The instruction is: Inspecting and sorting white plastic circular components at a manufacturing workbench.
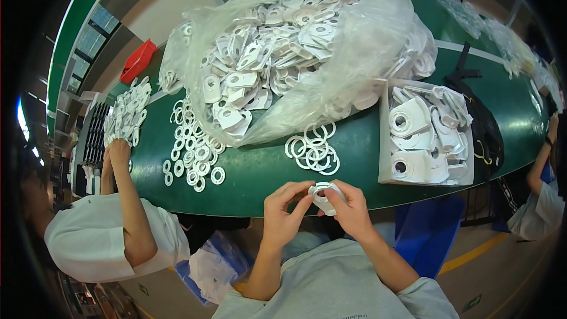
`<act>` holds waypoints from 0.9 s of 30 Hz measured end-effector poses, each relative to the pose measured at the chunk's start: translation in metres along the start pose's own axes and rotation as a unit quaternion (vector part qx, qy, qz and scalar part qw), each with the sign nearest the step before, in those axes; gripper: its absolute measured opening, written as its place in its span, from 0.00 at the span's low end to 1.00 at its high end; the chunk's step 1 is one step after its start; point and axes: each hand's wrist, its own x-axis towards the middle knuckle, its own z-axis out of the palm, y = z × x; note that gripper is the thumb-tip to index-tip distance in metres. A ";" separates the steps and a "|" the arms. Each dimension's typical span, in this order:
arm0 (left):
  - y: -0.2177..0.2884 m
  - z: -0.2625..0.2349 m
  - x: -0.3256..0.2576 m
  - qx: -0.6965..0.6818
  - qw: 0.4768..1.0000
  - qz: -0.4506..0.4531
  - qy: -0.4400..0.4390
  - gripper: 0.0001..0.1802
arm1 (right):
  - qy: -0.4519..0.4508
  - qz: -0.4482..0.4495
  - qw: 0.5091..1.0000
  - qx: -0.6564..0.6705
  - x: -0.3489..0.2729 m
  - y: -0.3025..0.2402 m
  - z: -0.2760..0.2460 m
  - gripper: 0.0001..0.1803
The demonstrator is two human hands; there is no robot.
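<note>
Between my two hands, just over the table's near edge, is a white plastic part [323,205] with a round hole and a ring seated at its top. My left hand [286,211] pinches its left side between thumb and fingertips. On the other side my right hand [354,208] grips it, the thumb pressing down on its face. Just beyond my hands lies a loose heap of thin white rings [315,155]. Flat white rings [198,155] with narrower holes are spread farther left. A clear plastic bag [378,20] at the back spills many white plate-like parts [239,80].
To the right stands a white box [384,147] filled with white parts, beside a black bag [487,124]. A co-worker's hands [119,150] are near another pile of white parts [127,109] at left. A red bin [138,61] sits behind. Another person's arm [540,165] shows far right.
</note>
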 end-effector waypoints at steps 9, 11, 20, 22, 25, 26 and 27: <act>0.000 -0.008 0.009 0.052 0.993 0.084 -0.059 0.12 | -0.076 -0.029 0.994 -0.074 -0.002 0.001 -0.009 0.15; 0.000 -0.008 0.010 0.053 0.993 0.089 -0.065 0.11 | -0.089 -0.018 0.995 -0.052 -0.002 0.000 -0.010 0.16; 0.004 0.000 0.007 0.141 0.977 0.156 -0.034 0.09 | -0.077 0.008 0.995 -0.063 -0.001 0.000 -0.008 0.17; 0.003 0.007 0.006 0.160 0.977 0.141 0.022 0.08 | -0.063 0.023 0.996 -0.058 0.000 -0.001 -0.006 0.17; -0.002 0.012 0.000 0.002 0.998 0.043 0.054 0.08 | -0.063 0.054 0.996 -0.042 0.003 -0.004 -0.004 0.16; -0.003 0.012 -0.002 0.002 0.998 0.043 0.055 0.08 | -0.075 0.070 0.994 -0.031 0.003 -0.005 -0.003 0.16; -0.004 0.012 -0.003 -0.025 0.997 0.023 0.068 0.08 | -0.076 0.070 0.994 -0.031 0.003 -0.004 -0.003 0.16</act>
